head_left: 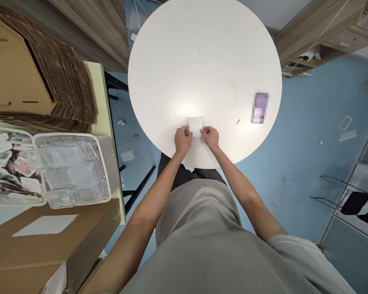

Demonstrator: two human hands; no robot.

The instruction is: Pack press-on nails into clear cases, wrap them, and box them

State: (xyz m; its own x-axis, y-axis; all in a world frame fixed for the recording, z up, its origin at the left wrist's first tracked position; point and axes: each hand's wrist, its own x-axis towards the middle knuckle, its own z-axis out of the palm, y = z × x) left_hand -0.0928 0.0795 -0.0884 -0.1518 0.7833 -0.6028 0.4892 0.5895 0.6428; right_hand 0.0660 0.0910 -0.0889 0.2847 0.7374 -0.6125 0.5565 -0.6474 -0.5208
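Note:
A small, flat white square (196, 125), perhaps a folded cloth or a packet, lies close to the near edge of the round white table (202, 85). My left hand (183, 141) grips its left edge and lower corner with bent fingers and thumb. At its lower right corner, my right hand (211, 137) pinches it between thumb and fingers. What the square is made of is too small to tell.
A blurred purple item (260, 108) lies on the table's right side. To the left, a side table holds stacked flat cardboard (61, 81), a white basket (101, 171) of clear plastic boxes, another basket (38, 200) of small packs, and a large carton (88, 228).

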